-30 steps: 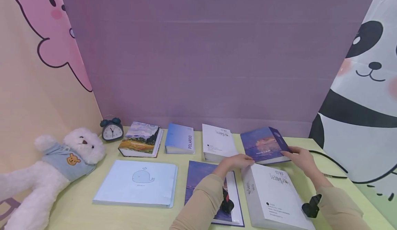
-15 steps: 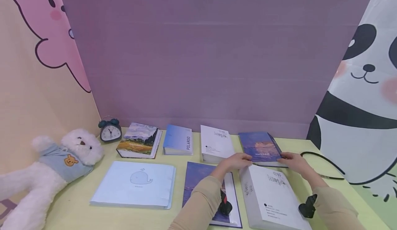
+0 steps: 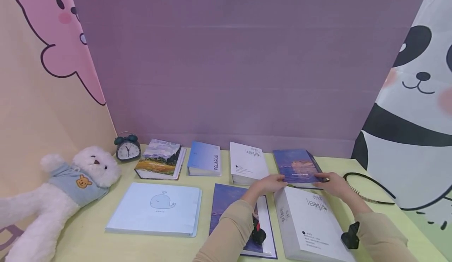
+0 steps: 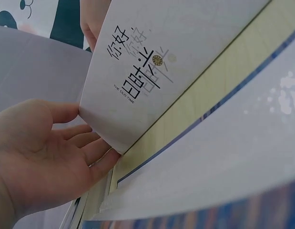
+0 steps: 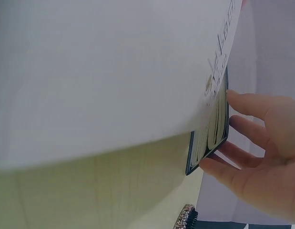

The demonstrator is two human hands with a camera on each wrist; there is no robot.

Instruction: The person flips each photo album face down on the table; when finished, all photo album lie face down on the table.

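Note:
In the head view, a purple photo album [image 3: 294, 166] with a sunset cover lies at the back right. My right hand [image 3: 333, 184] holds its near right corner; in the right wrist view, the thumb is at the top cover and the fingers [image 5: 218, 167] are at the lower one. My left hand [image 3: 266, 185] reaches to the gap between this album's near left corner and a thick white album [image 3: 318, 221] in front. In the left wrist view, the white album [image 4: 137, 71] hides the left fingertips, so their contact is unclear.
Left of them lie a white album [image 3: 248, 162], a blue POLAROID album [image 3: 204, 158] and a landscape-cover album [image 3: 162, 156]. Nearer are a whale-print album [image 3: 159, 211] and another purple album [image 3: 220, 203]. A clock [image 3: 128, 150], teddy bear [image 3: 81, 179] and black hairband [image 3: 374, 181] flank them.
The purple album's tilted right side has come down, so it now lies flat. My right hand has lowered with it and shifted slightly left. The left hand has stayed about where it was.

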